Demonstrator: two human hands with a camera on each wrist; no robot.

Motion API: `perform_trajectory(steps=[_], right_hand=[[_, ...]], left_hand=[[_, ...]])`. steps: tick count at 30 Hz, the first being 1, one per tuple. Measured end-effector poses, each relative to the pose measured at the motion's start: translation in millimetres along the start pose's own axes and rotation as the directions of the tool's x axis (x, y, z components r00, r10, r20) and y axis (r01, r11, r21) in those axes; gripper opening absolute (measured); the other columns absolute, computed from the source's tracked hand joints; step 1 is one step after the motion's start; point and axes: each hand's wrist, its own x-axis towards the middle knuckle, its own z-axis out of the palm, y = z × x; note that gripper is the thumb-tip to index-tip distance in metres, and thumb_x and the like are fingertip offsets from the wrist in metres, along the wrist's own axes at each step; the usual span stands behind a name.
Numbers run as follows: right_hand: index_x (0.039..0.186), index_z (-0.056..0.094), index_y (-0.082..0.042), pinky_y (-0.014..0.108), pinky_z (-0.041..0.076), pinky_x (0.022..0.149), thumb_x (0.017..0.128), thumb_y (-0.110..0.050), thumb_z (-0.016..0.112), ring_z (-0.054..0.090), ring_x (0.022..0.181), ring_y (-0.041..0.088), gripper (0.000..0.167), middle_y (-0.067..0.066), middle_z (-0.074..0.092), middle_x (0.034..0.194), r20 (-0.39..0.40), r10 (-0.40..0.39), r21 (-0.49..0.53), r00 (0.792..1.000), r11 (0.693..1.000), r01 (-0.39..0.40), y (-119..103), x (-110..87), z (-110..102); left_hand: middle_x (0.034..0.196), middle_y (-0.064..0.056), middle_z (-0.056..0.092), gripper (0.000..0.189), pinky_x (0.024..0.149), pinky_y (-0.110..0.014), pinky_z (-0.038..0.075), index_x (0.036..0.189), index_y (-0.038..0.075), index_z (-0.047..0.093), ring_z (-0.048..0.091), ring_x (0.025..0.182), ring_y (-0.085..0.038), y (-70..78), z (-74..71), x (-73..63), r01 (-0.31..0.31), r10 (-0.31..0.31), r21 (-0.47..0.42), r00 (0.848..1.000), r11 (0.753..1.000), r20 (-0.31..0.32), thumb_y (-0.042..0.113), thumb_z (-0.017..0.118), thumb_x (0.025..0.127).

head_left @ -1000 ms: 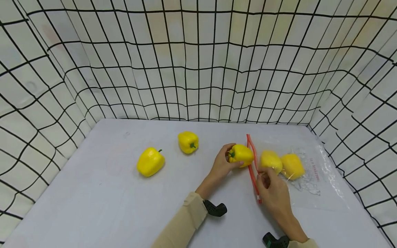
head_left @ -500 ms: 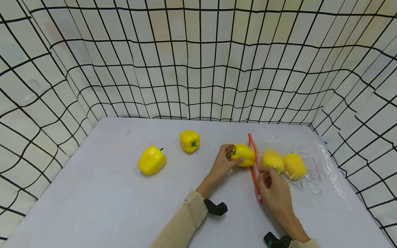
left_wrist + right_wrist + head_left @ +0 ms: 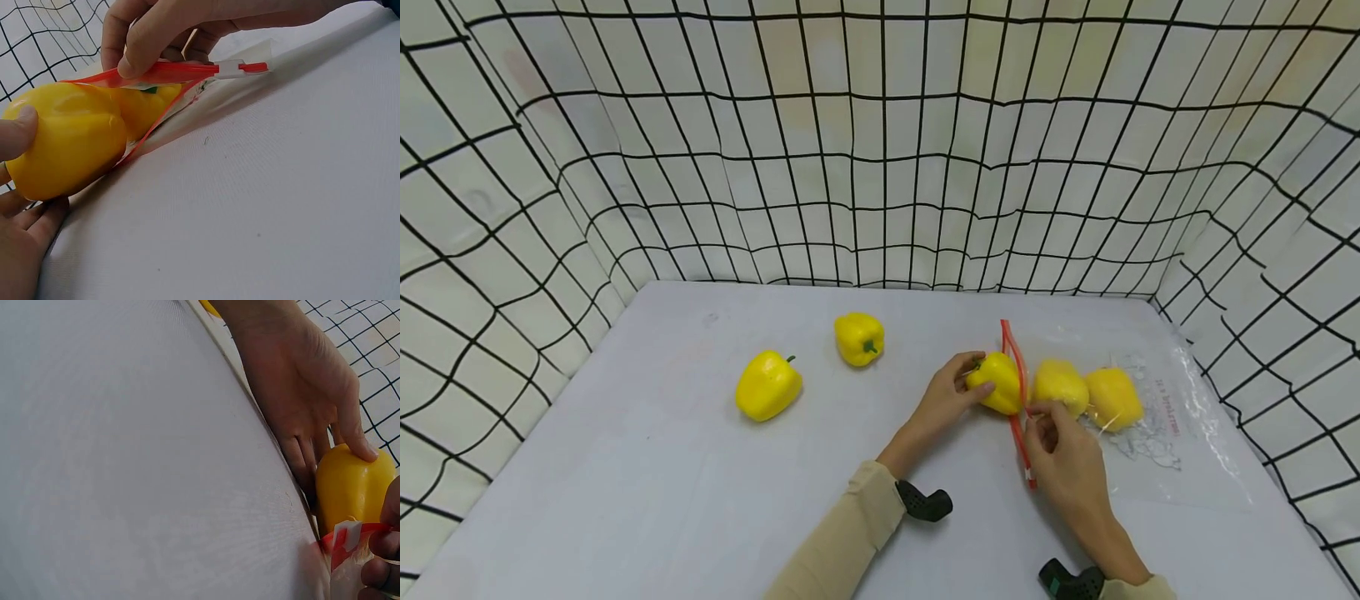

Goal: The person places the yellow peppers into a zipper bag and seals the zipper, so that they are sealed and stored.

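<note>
My left hand (image 3: pixel 946 398) grips a yellow bell pepper (image 3: pixel 1000 385) between thumb and fingers, right at the mouth of a clear zip bag (image 3: pixel 1195 450). In the left wrist view the front of this pepper (image 3: pixel 69 137) is between the two red zip strips. My right hand (image 3: pixel 1067 462) pinches the upper red strip (image 3: pixel 169 74) near its white slider (image 3: pixel 230 69), lifting it off the lower one. Two more yellow peppers, a nearer one (image 3: pixel 1060 385) and a farther one (image 3: pixel 1115 400), lie inside the bag.
Two loose yellow bell peppers lie on the white table (image 3: pixel 625 467): one at left (image 3: pixel 768 386), another farther back (image 3: pixel 859 339). Black netting (image 3: pixel 880 183) over pale walls encloses the back and sides. The bag lies flat toward the table's right edge.
My left hand has moved the pepper right into the bag's opening, and its stem end has turned away. The right hand keeps its pinch on the strip with little movement.
</note>
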Motion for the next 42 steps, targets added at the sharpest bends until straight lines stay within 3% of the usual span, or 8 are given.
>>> perform_trajectory(steps=[8, 15, 23, 28, 33, 35, 39, 42], right_hand=[[0.111, 0.067, -0.008, 0.019, 0.046, 0.057, 0.093, -0.006, 0.075, 0.049, 0.063, 0.010, 0.020, -0.001, 0.059, 0.076, -0.002, 0.010, -0.012, 1.000, 1.000, -0.010, -2.6, -1.1, -1.0], [0.110, 0.068, -0.007, 0.019, 0.045, 0.058, 0.094, -0.009, 0.075, 0.049, 0.064, 0.009, 0.017, -0.001, 0.060, 0.075, -0.016, 0.009, -0.008, 1.000, 1.000, -0.009, -4.2, -1.7, -2.3], [0.112, 0.068, -0.006, 0.018, 0.045, 0.058, 0.092, -0.005, 0.075, 0.047, 0.064, 0.008, 0.021, -0.001, 0.060, 0.075, -0.044, -0.008, -0.009, 0.999, 1.000, 0.008, -4.5, -1.3, -3.2], [0.112, 0.067, -0.005, 0.018, 0.045, 0.058, 0.091, -0.004, 0.075, 0.047, 0.063, 0.007, 0.022, -0.001, 0.059, 0.074, -0.057, -0.016, -0.009, 0.998, 1.000, 0.016, -4.0, -1.0, -2.8], [0.112, 0.067, -0.005, 0.018, 0.046, 0.057, 0.092, -0.003, 0.075, 0.047, 0.062, 0.007, 0.021, -0.001, 0.060, 0.073, -0.055, -0.011, -0.007, 0.998, 1.000, 0.010, -4.0, -1.6, -2.1], [0.111, 0.068, -0.004, 0.018, 0.046, 0.056, 0.091, -0.003, 0.075, 0.047, 0.061, 0.006, 0.021, -0.001, 0.060, 0.073, -0.054, -0.011, -0.004, 0.998, 1.000, 0.011, -4.4, -1.8, -2.0], [0.110, 0.068, -0.004, 0.018, 0.045, 0.056, 0.090, -0.001, 0.075, 0.047, 0.060, 0.005, 0.021, -0.001, 0.060, 0.072, -0.066, -0.026, 0.004, 0.998, 1.000, 0.026, -4.8, -1.4, -2.4], [0.110, 0.068, -0.004, 0.015, 0.044, 0.056, 0.090, 0.000, 0.075, 0.046, 0.061, 0.005, 0.022, -0.001, 0.059, 0.073, -0.079, -0.040, 0.014, 0.996, 0.999, 0.041, -4.1, -0.9, -2.6]], left_hand=[[0.158, -0.014, 0.052, 0.058, 0.117, -0.041, 0.046, 0.156, 0.003, 0.045, 0.054, 0.144, -0.028, 0.7, 1.0, -1.9, -0.022, 0.021, 0.098, 1.000, 0.995, 0.015, 0.015, 0.066, 0.103], [0.153, -0.012, 0.058, 0.055, 0.119, -0.041, 0.044, 0.154, 0.006, 0.050, 0.058, 0.140, -0.026, 2.7, 3.6, -4.9, -0.017, 0.018, 0.208, 1.000, 0.978, 0.000, 0.016, 0.067, 0.102], [0.156, -0.007, 0.056, 0.053, 0.125, -0.042, 0.036, 0.155, 0.010, 0.050, 0.049, 0.148, -0.023, 5.8, 1.0, -5.1, -0.045, 0.024, 0.278, 0.997, 0.959, 0.079, 0.017, 0.063, 0.104], [0.157, -0.009, 0.054, 0.060, 0.126, -0.043, 0.034, 0.158, 0.010, 0.044, 0.048, 0.149, -0.024, 7.3, -3.7, -5.6, -0.034, -0.003, 0.246, 0.989, 0.969, 0.149, 0.018, 0.066, 0.103], [0.156, -0.015, 0.054, 0.076, 0.117, -0.046, 0.047, 0.161, 0.012, 0.033, 0.054, 0.143, -0.030, 6.3, -5.2, -6.9, -0.022, -0.002, 0.135, 0.986, 0.991, 0.169, 0.011, 0.074, 0.097], [0.156, -0.013, 0.054, 0.070, 0.112, -0.043, 0.051, 0.156, 0.013, 0.039, 0.057, 0.139, -0.030, 5.9, -4.9, -8.2, -0.020, -0.003, 0.138, 0.986, 0.990, 0.165, 0.010, 0.075, 0.096], [0.149, -0.009, 0.058, 0.052, 0.113, -0.039, 0.050, 0.142, 0.013, 0.054, 0.061, 0.133, -0.027, 6.7, -2.9, -9.4, -0.047, 0.009, 0.218, 0.985, 0.975, 0.169, 0.013, 0.076, 0.095], [0.144, -0.009, 0.061, 0.051, 0.112, -0.037, 0.050, 0.140, 0.010, 0.057, 0.062, 0.129, -0.025, 8.9, 0.1, -9.8, -0.072, 0.027, 0.265, 0.985, 0.962, 0.172, 0.013, 0.078, 0.093]])
